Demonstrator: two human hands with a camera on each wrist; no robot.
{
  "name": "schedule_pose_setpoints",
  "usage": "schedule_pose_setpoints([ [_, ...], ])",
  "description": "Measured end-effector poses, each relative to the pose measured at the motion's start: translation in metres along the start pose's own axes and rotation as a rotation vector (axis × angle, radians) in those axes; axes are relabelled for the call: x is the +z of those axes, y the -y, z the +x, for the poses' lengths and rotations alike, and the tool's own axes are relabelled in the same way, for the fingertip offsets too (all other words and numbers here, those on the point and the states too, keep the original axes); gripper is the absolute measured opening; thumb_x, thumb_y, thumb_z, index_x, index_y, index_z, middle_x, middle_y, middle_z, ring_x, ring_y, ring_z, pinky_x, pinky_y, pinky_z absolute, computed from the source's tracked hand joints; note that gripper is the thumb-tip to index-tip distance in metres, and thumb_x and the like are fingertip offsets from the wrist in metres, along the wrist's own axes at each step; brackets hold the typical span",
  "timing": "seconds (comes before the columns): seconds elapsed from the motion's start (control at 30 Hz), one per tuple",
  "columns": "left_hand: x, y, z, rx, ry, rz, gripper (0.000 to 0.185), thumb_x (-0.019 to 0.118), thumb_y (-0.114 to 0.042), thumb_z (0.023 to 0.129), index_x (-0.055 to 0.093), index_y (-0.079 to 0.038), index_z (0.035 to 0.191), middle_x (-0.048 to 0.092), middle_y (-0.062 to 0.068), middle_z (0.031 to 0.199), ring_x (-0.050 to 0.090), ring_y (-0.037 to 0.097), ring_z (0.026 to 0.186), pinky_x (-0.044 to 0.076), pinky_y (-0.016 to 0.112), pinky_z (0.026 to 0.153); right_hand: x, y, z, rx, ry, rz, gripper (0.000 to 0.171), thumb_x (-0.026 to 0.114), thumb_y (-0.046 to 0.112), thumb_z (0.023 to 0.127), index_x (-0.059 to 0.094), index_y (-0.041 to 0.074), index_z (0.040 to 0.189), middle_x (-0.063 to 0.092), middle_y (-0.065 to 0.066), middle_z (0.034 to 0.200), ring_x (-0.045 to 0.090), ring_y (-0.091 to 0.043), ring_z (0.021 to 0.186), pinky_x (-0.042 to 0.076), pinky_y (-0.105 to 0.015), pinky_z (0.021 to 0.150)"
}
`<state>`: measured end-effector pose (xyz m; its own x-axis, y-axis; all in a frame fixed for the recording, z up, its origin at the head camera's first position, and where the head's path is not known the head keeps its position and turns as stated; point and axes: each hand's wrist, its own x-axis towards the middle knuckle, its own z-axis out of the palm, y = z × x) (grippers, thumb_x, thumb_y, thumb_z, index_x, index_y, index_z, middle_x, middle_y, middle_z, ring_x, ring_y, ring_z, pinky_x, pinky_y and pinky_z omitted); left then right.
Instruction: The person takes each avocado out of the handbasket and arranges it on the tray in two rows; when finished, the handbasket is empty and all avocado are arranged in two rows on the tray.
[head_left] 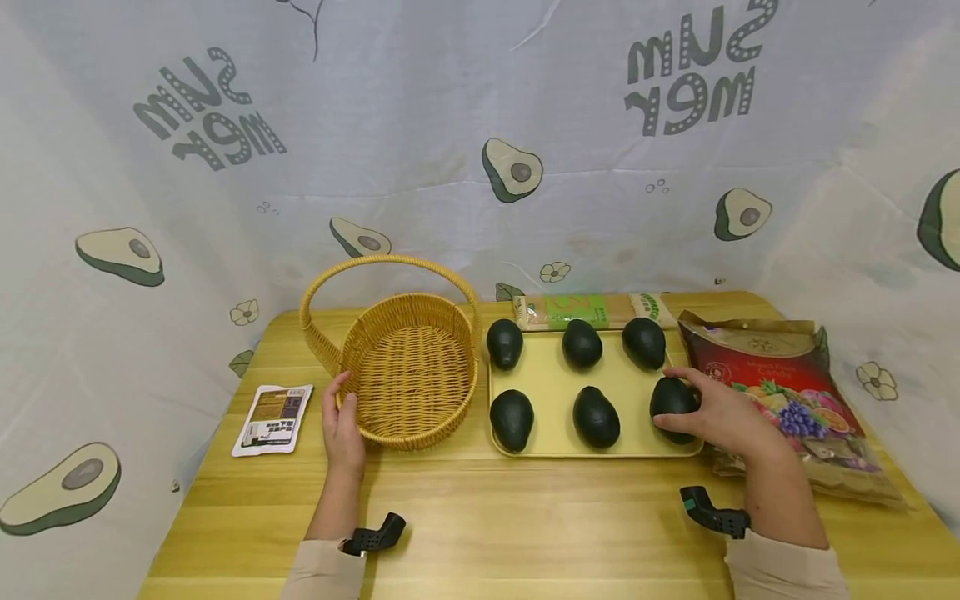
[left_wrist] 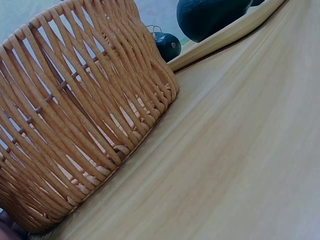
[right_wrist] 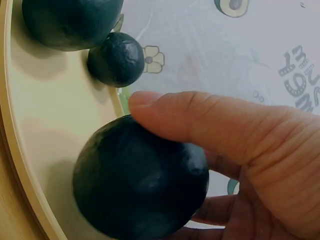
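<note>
A round woven wicker basket (head_left: 408,379) with a tall arched handle stands on the left part of the table. My left hand (head_left: 342,429) rests against its left side, fingertips and thumb at the rim. In the left wrist view the basket's wall (left_wrist: 85,115) hides nearly all of that hand. A yellow tray (head_left: 555,375) right of the basket carries several dark green avocados (head_left: 596,417). At the tray's front right corner, my right hand (head_left: 723,417) grips one avocado (right_wrist: 140,180), with its thumb on one side and fingers on the other.
Behind the tray lies a long packet (head_left: 585,312) with a green label. A large red and brown candy bag (head_left: 787,400) lies right of the tray, under my right forearm. Left of the basket is a small white and brown pouch (head_left: 272,419). A printed curtain (head_left: 420,108) encloses the table.
</note>
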<state>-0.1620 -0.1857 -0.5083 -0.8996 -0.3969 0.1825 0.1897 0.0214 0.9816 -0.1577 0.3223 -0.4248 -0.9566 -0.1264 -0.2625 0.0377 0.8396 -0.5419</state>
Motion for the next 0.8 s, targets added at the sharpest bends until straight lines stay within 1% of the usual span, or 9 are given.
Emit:
schedule_pose_setpoints([
  [0.1, 0.0, 0.001, 0.0, -0.005, 0.001, -0.007, 0.042, 0.034, -0.013, 0.107, 0.041, -0.002, 0.147, 0.034, 0.011, 0.159, 0.029, 0.03, 0.149, 0.03, 0.024, 0.112, -0.001, -0.002, 0.0, 0.007, 0.021, -0.022, 0.093, 0.077, 0.049, 0.087, 0.033, 0.003, 0.154, 0.044, -0.042, 0.139, 0.059, -0.052, 0.11, 0.053, -0.057, 0.081],
  [0.17, 0.0, 0.001, 0.0, -0.007, 0.003, -0.013, 0.042, 0.034, -0.013, 0.107, 0.041, -0.002, 0.147, 0.033, 0.011, 0.159, 0.029, 0.03, 0.149, 0.03, 0.023, 0.111, -0.001, -0.003, 0.0, 0.011, 0.03, -0.028, 0.093, 0.078, 0.049, 0.086, 0.034, 0.002, 0.154, 0.043, -0.043, 0.139, 0.058, -0.053, 0.11, 0.053, -0.058, 0.081],
  [0.37, 0.0, 0.001, 0.0, -0.012, 0.004, -0.012, 0.041, 0.033, -0.01, 0.107, 0.041, -0.003, 0.147, 0.032, 0.011, 0.16, 0.026, 0.03, 0.15, 0.026, 0.032, 0.116, -0.003, -0.007, -0.001, 0.044, 0.055, -0.024, 0.096, 0.075, 0.052, 0.087, 0.03, 0.004, 0.157, 0.035, -0.044, 0.146, 0.051, -0.06, 0.119, 0.05, -0.063, 0.085],
  [0.47, 0.0, 0.0, 0.0, -0.014, 0.002, -0.01, 0.042, 0.034, -0.01, 0.107, 0.041, -0.002, 0.147, 0.033, 0.011, 0.159, 0.027, 0.03, 0.15, 0.026, 0.032, 0.116, -0.003, -0.008, -0.001, 0.057, 0.069, -0.007, 0.096, 0.075, 0.053, 0.088, 0.029, 0.005, 0.158, 0.032, -0.044, 0.148, 0.048, -0.062, 0.122, 0.049, -0.065, 0.087],
  [0.57, 0.0, 0.0, 0.0, -0.012, -0.001, -0.008, 0.042, 0.034, -0.011, 0.107, 0.041, -0.003, 0.147, 0.034, 0.01, 0.159, 0.027, 0.03, 0.15, 0.028, 0.025, 0.112, -0.004, -0.009, -0.002, 0.057, 0.09, 0.006, 0.096, 0.075, 0.052, 0.088, 0.029, 0.006, 0.158, 0.032, -0.044, 0.147, 0.049, -0.06, 0.119, 0.051, -0.062, 0.085],
  [0.67, 0.0, 0.0, -0.001, -0.006, -0.001, -0.011, 0.041, 0.034, -0.011, 0.107, 0.042, -0.003, 0.147, 0.034, 0.01, 0.159, 0.028, 0.031, 0.149, 0.03, 0.02, 0.109, -0.006, -0.011, -0.003, 0.051, 0.106, 0.007, 0.095, 0.075, 0.051, 0.089, 0.029, 0.007, 0.158, 0.033, -0.044, 0.146, 0.053, -0.056, 0.114, 0.053, -0.055, 0.081],
  [0.8, 0.0, 0.001, -0.001, 0.001, -0.002, -0.005, 0.041, 0.034, -0.012, 0.107, 0.042, -0.003, 0.147, 0.035, 0.01, 0.159, 0.029, 0.03, 0.149, 0.03, 0.019, 0.109, -0.007, -0.012, -0.005, 0.042, 0.112, 0.011, 0.093, 0.075, 0.049, 0.089, 0.03, 0.007, 0.158, 0.036, -0.044, 0.144, 0.055, -0.052, 0.109, 0.053, -0.05, 0.077],
])
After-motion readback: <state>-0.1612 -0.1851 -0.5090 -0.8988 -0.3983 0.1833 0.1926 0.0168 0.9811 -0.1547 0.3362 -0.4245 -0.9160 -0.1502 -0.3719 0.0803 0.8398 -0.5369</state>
